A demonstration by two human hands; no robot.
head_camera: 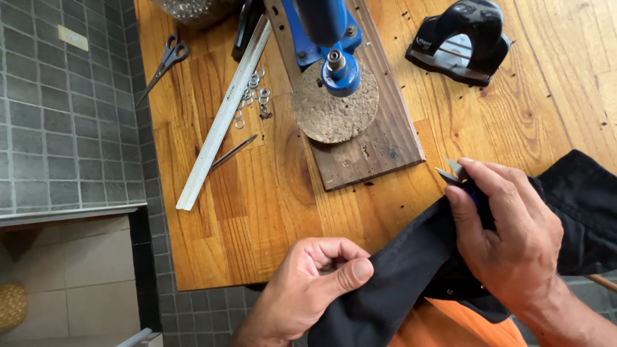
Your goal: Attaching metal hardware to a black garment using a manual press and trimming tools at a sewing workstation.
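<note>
We have the black woven fabric [411, 270] draped over the near edge of the orange-brown wooden surface [257, 212], and both hands are on it. To do this cut well, we judge the cloth should stay taut between the two grips, so the small blades bite cleanly instead of chewing; only the tips should work, with short snips close to the pinched edge, and the thumb kept clear of the blades.

Our left hand [315, 283] comes up from below with the wrist low, its fingers curled shut and the thumb pressed flat on a fold of the fabric, pinching it. Our right hand [508, 238] reaches in from the lower right, its back turned up, its fingers closed around a small pair of snips with grey metal tips and a blue handle [457, 177]. The tips stand slightly apart just above the upper edge of the cloth; whether they touch it we cannot tell.

Further back, well apart from our hands, stand the blue metal hand press [331, 38] on its dark wooden board [385, 135] and a round cork disc [334, 103]
</note>
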